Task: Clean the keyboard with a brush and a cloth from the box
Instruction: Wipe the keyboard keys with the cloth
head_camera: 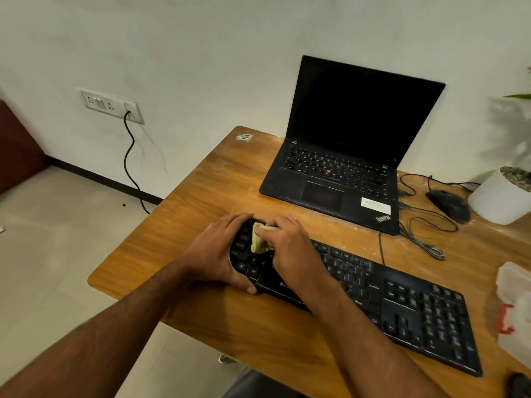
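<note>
A black keyboard [402,305] lies diagonally across the wooden table [218,179]. My left hand [218,248] grips the keyboard's left end, thumb on the front edge and fingers over the back edge. My right hand [290,245] holds a bunched yellow cloth [258,238] and presses it onto the keys at the left end. A clear plastic box [514,305] with a red clasp stands at the table's right edge. No brush is identifiable; a dark object [521,383] shows at the bottom right corner.
An open black laptop [344,156] stands behind the keyboard. A black mouse [449,203] with tangled cables and a white plant pot [500,196] sit at the back right. A wall socket [112,104] with a hanging cable is left of the table.
</note>
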A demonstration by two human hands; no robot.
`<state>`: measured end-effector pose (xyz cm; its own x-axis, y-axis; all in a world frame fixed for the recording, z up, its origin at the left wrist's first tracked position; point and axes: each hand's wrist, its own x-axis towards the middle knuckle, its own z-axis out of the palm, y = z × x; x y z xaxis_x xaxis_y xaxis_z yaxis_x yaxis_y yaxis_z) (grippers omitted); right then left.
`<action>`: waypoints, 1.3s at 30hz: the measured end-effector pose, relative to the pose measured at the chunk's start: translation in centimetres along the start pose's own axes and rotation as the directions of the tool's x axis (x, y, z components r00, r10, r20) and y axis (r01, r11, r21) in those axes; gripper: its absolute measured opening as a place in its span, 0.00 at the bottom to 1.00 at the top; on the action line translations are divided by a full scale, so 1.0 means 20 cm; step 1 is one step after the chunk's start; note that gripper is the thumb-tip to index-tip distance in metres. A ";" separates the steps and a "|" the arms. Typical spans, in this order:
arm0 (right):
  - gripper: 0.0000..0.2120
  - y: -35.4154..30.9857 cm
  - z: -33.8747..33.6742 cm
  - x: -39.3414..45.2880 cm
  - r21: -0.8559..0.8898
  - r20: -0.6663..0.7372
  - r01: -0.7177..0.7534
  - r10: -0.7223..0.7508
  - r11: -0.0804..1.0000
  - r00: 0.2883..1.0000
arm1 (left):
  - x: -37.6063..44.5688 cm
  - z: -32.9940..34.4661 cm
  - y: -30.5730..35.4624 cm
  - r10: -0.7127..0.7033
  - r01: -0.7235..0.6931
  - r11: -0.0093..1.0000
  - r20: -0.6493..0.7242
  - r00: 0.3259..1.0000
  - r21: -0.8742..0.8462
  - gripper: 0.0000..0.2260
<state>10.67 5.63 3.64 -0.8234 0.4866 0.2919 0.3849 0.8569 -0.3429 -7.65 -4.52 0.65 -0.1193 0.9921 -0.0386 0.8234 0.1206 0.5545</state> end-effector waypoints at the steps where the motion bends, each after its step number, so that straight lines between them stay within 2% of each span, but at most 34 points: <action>1: 0.16 0.01 -0.02 -0.03 -0.009 0.010 0.002 -0.002 1.000 1.000 | 0.00 0.00 0.00 -0.002 0.002 1.000 0.001 1.000 -0.001 0.67; 5: 0.18 0.10 -0.09 -0.16 -0.039 0.018 -0.056 0.056 0.998 0.998 | 0.00 0.00 -0.01 -0.010 0.011 1.000 0.020 1.000 -0.011 0.67; 8: 0.17 0.13 -0.11 -0.20 -0.025 -0.030 -0.121 0.120 0.992 0.992 | 0.00 0.01 -0.01 -0.006 0.006 1.000 0.017 1.000 -0.010 0.67; 13: 0.16 0.02 0.01 -0.07 -0.012 -0.108 -0.106 0.104 0.994 0.989 | 0.00 0.00 0.00 0.001 -0.001 1.000 0.002 1.000 0.009 0.67; 18: 0.17 -0.02 0.03 0.08 -0.023 -0.046 -0.079 0.078 0.997 0.996 | -0.01 0.00 0.02 0.012 -0.012 1.000 -0.003 1.000 0.001 0.66; 24: 0.17 0.08 -0.08 -0.10 -0.046 0.030 -0.091 0.092 0.995 0.995 | 0.00 0.01 -0.01 -0.014 0.014 1.000 0.021 1.000 -0.009 0.67; 27: 0.17 0.11 -0.11 -0.18 -0.056 0.003 -0.129 0.130 0.990 0.992 | 0.00 0.01 -0.02 -0.019 0.019 1.000 0.024 1.000 -0.009 0.67; 32: 0.14 0.04 -0.01 -0.06 -0.032 -0.082 -0.106 0.104 0.994 0.991 | 0.01 0.01 -0.01 -0.012 0.012 1.000 0.014 1.000 0.013 0.67; 35: 0.16 -0.01 0.04 0.07 -0.036 -0.065 -0.099 0.096 0.994 0.993 | 0.00 0.00 0.01 -0.004 0.004 1.000 0.009 1.000 0.004 0.66; 39: 0.14 -0.02 0.01 0.09 -0.037 -0.019 -0.083 0.082 0.996 0.996 | 0.00 0.00 0.00 -0.008 0.008 1.000 0.013 1.000 -0.003 0.66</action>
<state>9.00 6.08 4.00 -0.7809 0.5586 0.2795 0.4668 0.8193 -0.3330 -7.55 -4.52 0.66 -0.1188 0.9914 -0.0542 0.8208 0.1288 0.5566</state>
